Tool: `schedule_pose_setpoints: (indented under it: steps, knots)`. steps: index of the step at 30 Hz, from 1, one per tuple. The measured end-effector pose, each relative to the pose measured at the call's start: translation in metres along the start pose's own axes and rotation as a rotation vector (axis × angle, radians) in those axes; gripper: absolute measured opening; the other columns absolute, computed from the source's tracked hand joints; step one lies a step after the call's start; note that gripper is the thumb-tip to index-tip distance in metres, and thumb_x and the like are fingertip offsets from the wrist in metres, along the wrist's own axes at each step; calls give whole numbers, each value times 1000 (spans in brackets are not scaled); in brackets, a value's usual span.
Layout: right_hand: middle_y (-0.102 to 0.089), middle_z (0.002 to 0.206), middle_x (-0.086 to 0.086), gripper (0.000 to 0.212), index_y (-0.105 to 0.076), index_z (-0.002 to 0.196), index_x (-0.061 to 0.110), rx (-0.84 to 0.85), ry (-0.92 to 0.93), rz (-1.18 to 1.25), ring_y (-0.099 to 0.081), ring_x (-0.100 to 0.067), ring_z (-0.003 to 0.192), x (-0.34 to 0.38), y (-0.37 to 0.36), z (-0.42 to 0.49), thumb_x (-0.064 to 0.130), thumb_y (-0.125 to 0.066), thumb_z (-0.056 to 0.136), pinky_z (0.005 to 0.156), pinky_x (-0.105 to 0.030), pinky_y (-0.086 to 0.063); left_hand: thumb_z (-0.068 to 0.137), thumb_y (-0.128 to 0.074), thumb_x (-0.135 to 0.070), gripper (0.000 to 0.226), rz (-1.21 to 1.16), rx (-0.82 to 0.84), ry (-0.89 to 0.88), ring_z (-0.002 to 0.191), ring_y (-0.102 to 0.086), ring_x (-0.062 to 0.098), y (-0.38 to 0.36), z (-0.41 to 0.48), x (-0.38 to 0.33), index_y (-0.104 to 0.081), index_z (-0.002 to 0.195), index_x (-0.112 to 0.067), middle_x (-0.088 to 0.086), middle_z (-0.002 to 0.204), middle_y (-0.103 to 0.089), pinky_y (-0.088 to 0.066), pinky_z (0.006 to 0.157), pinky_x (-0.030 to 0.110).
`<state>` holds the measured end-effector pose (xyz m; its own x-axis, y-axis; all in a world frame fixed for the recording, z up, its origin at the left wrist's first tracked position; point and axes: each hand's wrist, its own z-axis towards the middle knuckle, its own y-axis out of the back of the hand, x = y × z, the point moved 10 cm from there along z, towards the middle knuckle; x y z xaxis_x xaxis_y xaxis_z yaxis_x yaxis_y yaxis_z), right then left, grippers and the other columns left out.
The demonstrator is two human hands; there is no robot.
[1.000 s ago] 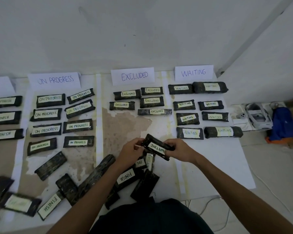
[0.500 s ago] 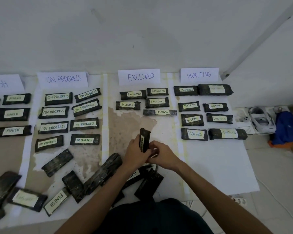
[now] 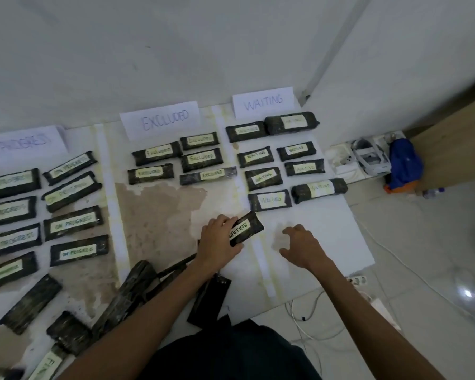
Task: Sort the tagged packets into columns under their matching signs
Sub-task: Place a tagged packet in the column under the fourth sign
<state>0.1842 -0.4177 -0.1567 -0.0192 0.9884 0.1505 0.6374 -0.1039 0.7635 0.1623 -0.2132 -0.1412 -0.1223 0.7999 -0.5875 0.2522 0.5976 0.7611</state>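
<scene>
- Lying under the ON PROGRESS sign [image 3: 19,144], the ON PROGRESS packets [image 3: 73,224] form two columns; the outer column is cut off by the frame's left edge.
- Below them, a heap of untidy packets [image 3: 132,292] lies mostly face down and crowds the near edge of the sheets. One FINISH packet [image 3: 45,366] reaches the bottom of the frame.
- Under the EXCLUDED sign [image 3: 161,120] sit five EXCLUDED packets [image 3: 200,159] in two short columns. A bare brown patch [image 3: 159,215] lies open in front of them.
- The left hand [image 3: 217,242] grips a tilted WAITING packet [image 3: 246,229] by its lower end, fingers curled over the edge. The packet's far corner comes just below the last packet of the left WAITING column [image 3: 270,200], not touching it.
- Under the WAITING sign [image 3: 263,102], eight packets fill two columns. The right column ends at a thicker packet [image 3: 318,189] near the sheet's right edge.
- The right hand [image 3: 299,246] is released, fingers spread and loosely bent, holding nothing. It is over a bare stretch of white sheet [image 3: 340,242] below both WAITING columns; whether it touches the sheet cannot be told.
- Past the sheet's edge, the tiled floor [image 3: 422,256] carries a white cable [image 3: 307,311], a white headset [image 3: 370,157] and a blue bag [image 3: 403,165].
</scene>
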Motion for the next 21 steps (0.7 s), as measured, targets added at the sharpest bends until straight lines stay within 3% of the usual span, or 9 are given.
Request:
schedule_pose_setpoints:
  steps: [11,16,21]
  knots:
    - [-17,152,-13,80,-29,142,21,-164,-198,84,-25,-37,136,-94,0,-7,45,-70,77,107,-51,-31,77,-67,-39,60,59,82,-231,109,-46,27,-59,57,-110,-46,128,-15,7,119,-46,-40,90,37]
    - [-14,156,-11,80,-32,143,23,-267,-159,190,-15,-34,142,-107,-5,-6,52,-67,77,111,-48,-29,79,-66,-40,65,92,90,-293,113,-45,26,-87,82,-158,-41,133,-13,8,124,-46,-40,92,38]
    - [-19,157,-12,81,-31,145,24,-313,-114,196,-16,-35,143,-117,-15,-5,63,-55,79,113,-47,-22,85,-60,-40,63,184,122,-373,118,-42,27,-124,102,-196,-37,135,-10,11,128,-43,-38,96,38]
